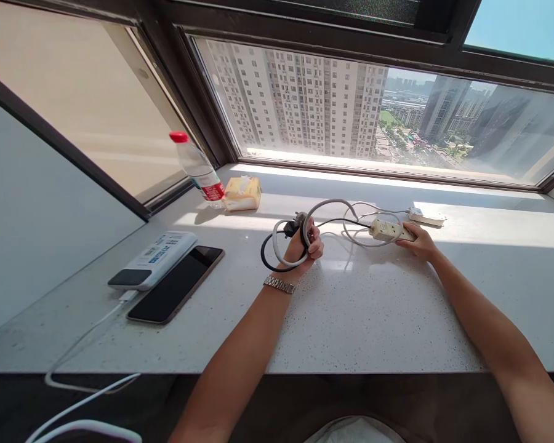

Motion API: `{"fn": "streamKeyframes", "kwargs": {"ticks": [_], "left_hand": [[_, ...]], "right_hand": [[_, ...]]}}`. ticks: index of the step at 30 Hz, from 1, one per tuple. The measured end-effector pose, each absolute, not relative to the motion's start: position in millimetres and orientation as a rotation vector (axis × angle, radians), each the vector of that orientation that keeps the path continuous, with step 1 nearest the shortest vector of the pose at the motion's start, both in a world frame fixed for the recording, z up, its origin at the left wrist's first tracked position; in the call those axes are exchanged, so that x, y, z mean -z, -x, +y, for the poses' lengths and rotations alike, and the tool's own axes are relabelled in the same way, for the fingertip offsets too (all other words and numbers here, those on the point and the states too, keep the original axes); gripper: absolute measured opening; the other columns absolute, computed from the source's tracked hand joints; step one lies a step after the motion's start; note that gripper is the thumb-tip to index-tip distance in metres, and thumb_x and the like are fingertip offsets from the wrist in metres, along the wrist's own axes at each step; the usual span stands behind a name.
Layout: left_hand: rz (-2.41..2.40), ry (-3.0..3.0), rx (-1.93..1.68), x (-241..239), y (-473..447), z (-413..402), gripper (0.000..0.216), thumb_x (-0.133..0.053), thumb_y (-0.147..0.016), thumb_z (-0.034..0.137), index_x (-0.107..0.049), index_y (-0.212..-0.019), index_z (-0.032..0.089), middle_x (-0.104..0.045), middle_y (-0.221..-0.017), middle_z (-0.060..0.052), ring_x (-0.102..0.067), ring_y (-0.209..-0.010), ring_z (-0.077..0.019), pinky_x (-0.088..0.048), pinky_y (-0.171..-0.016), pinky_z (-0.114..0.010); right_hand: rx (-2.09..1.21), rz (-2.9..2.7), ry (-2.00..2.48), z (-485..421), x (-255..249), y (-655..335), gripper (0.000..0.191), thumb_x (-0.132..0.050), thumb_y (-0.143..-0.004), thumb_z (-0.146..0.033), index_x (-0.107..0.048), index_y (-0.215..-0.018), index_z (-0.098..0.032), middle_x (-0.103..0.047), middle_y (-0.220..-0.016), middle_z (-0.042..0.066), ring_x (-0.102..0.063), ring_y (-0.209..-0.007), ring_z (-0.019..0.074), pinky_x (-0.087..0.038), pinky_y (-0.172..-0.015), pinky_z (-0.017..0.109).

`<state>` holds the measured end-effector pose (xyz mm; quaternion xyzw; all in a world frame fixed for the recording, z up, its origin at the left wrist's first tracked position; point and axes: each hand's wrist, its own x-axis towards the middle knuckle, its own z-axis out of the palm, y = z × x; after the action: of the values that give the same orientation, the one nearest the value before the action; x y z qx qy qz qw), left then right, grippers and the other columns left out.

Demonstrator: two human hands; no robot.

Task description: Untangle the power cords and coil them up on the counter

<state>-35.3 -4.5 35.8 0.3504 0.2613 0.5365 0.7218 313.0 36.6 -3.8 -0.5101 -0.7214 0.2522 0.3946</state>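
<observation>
My left hand [305, 248] is closed around a coil of grey and black cable [281, 237] with a dark plug at its top, held just above the white speckled windowsill [360, 314]. A metal watch sits on that wrist. My right hand [418, 242] rests on the sill and grips the near end of a cream power strip [388, 229]. Grey cable loops [351, 212] run between the coil and the strip.
A white adapter [425, 216] lies behind the strip. At left are a dark phone [178, 283], a white power bank [154, 258] with a white cable [87, 335], a red-capped water bottle [197, 166] and a tissue pack [242, 192]. Window glass rises behind.
</observation>
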Motion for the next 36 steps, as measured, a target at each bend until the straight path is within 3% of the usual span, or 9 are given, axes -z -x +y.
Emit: {"fn": "streamKeyframes", "kwargs": {"ticks": [6, 12, 14, 17, 23, 28, 33, 36], "left_hand": [[0.673, -0.703, -1.184, -33, 36, -1, 0.052, -0.062, -0.084, 0.058, -0.051, -0.054, 0.016, -0.035, -0.035, 0.006, -0.033, -0.031, -0.0064, -0.028, -0.034, -0.019], [0.683, -0.660, -1.216, -35, 39, 1, 0.055, -0.060, -0.084, 0.061, -0.050, -0.053, 0.017, -0.034, -0.034, 0.006, -0.034, -0.030, -0.0065, -0.027, -0.035, -0.019], [0.685, -0.647, -1.215, -36, 40, 1, 0.055, -0.059, -0.084, 0.062, -0.050, -0.054, 0.017, -0.034, -0.034, 0.007, -0.034, -0.030, -0.0068, -0.028, -0.034, -0.019], [0.697, -0.644, -1.212, -37, 39, 1, 0.056, -0.058, -0.084, 0.063, -0.049, -0.053, 0.017, -0.034, -0.033, 0.006, -0.035, -0.029, -0.0071, -0.029, -0.034, -0.019], [0.703, -0.658, -1.193, -36, 38, 0, 0.055, -0.062, -0.082, 0.062, -0.048, -0.053, 0.017, -0.034, -0.033, 0.006, -0.033, -0.029, -0.0063, -0.028, -0.033, -0.018], [0.695, -0.664, -1.206, -36, 39, 1, 0.054, -0.063, -0.082, 0.059, -0.048, -0.052, 0.017, -0.034, -0.033, 0.006, -0.033, -0.030, -0.0065, -0.028, -0.033, -0.018], [0.682, -0.699, -1.234, -34, 38, 0, 0.052, -0.066, -0.080, 0.059, -0.049, -0.054, 0.017, -0.035, -0.034, 0.006, -0.033, -0.031, -0.0058, -0.028, -0.035, -0.018], [0.689, -0.721, -1.220, -32, 38, 0, 0.053, -0.065, -0.080, 0.061, -0.050, -0.055, 0.017, -0.036, -0.035, 0.006, -0.034, -0.031, -0.0058, -0.029, -0.035, -0.018]], "right_hand": [[-0.658, -1.950, 1.212, 28, 0, -279, 0.064, -0.073, -0.068, -0.055, -0.062, -0.120, -0.021, -0.060, -0.120, 0.012, -0.056, -0.112, 0.0301, -0.044, -0.098, 0.043], [-0.938, -1.815, 1.161, 19, 1, -276, 0.065, -0.068, -0.065, -0.055, -0.063, -0.122, -0.024, -0.052, -0.139, 0.009, -0.052, -0.122, 0.0310, -0.044, -0.099, 0.041], [-0.984, -1.580, 1.288, 18, 3, -275, 0.053, -0.060, -0.070, -0.057, -0.068, -0.111, -0.024, -0.058, -0.133, 0.007, -0.057, -0.114, 0.0284, -0.049, -0.089, 0.037], [-0.887, -1.264, 1.533, 20, 6, -269, 0.042, -0.054, -0.073, -0.055, -0.072, -0.089, -0.020, -0.069, -0.108, 0.008, -0.062, -0.096, 0.0269, -0.051, -0.071, 0.034], [-0.780, -1.132, 1.626, 22, 7, -272, 0.035, -0.060, -0.072, -0.046, -0.073, -0.093, -0.020, -0.070, -0.089, 0.006, -0.062, -0.089, 0.0254, -0.050, -0.070, 0.034], [-0.774, -1.102, 1.589, 21, 14, -283, 0.023, -0.058, -0.075, -0.039, -0.065, -0.084, -0.021, -0.064, -0.077, 0.006, -0.065, -0.075, 0.0216, -0.057, -0.062, 0.035], [-0.687, -1.173, 1.599, 22, 23, -288, 0.020, -0.057, -0.072, -0.032, -0.061, -0.089, -0.022, -0.062, -0.082, 0.006, -0.066, -0.068, 0.0207, -0.059, -0.059, 0.037], [-0.571, -1.306, 1.626, 20, 23, -286, 0.029, -0.055, -0.068, -0.028, -0.065, -0.094, -0.021, -0.065, -0.097, 0.009, -0.067, -0.082, 0.0238, -0.058, -0.074, 0.042]]}}
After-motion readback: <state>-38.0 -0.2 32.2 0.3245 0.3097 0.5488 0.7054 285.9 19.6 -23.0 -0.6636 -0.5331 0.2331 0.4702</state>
